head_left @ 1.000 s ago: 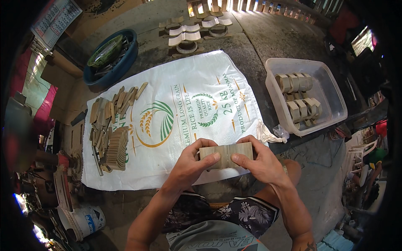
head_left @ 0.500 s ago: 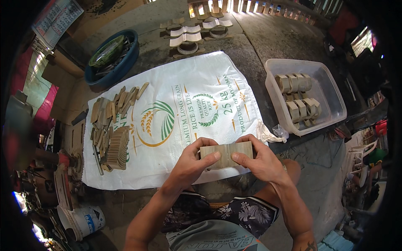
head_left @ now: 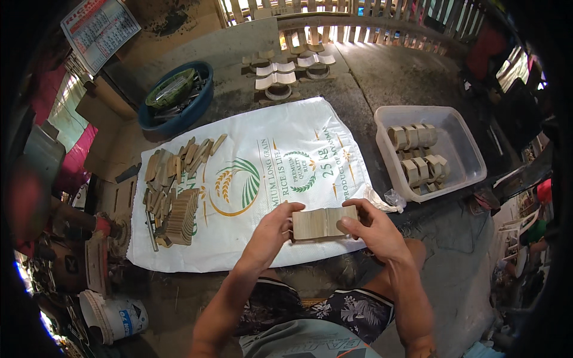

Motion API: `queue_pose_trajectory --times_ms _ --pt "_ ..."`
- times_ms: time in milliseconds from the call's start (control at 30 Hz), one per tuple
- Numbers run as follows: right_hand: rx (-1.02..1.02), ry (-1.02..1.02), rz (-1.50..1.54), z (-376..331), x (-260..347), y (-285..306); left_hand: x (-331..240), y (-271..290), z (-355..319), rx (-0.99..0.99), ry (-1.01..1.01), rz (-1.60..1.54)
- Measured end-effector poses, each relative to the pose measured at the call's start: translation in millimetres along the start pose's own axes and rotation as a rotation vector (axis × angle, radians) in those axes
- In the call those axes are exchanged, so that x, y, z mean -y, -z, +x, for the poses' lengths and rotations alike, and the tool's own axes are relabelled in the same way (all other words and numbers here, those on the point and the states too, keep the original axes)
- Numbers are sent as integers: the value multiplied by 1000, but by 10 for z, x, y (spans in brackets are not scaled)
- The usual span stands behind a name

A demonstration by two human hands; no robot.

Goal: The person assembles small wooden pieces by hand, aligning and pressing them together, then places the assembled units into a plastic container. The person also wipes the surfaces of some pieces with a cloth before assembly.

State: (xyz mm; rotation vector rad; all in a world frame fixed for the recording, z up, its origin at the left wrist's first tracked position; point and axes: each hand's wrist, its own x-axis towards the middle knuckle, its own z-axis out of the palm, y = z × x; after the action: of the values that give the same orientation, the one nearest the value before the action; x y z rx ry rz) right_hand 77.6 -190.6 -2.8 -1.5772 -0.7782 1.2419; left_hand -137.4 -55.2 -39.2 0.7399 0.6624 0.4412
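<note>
A pale wooden block (head_left: 316, 225) with a seam or groove down its middle is held over the near edge of a white woven sack (head_left: 298, 251). My right hand (head_left: 379, 234) grips its right end, thumb pressed on the upper face and fingers bent behind. At the left end my left hand (head_left: 271, 231) curls round the block more loosely; its index finger is raised by the corner and part of its grip is hidden. On the sack's left side lie many small wooden strips (head_left: 160, 170) and a stack of curved wooden slats (head_left: 181, 218).
A clear plastic bin (head_left: 470, 179) with several hexagonal wooden pieces (head_left: 418, 136) stands at the right. Curved wooden pieces (head_left: 276, 80) rest on rings at the back. A blue basin (head_left: 206, 104) holds a green basket (head_left: 170, 89). A white bucket (head_left: 113, 316) is lower left.
My left thumb has come off the block's face and the left hand has loosened. The right thumb stays on it. The head view has tilted up, showing more of the back.
</note>
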Motion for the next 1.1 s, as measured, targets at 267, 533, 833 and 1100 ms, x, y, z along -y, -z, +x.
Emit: queue_pose_trajectory --times_ms 267,533,833,1100 --pt "-121 30 289 -248 -235 29 276 129 -88 3 -143 319" --pt "-55 13 159 -78 -69 -30 114 -38 -49 56 20 8" --pt "-9 7 130 9 -15 -101 166 -179 3 11 -25 255" --pt "-14 -7 47 14 -6 -101 169 -139 42 33 28 241"
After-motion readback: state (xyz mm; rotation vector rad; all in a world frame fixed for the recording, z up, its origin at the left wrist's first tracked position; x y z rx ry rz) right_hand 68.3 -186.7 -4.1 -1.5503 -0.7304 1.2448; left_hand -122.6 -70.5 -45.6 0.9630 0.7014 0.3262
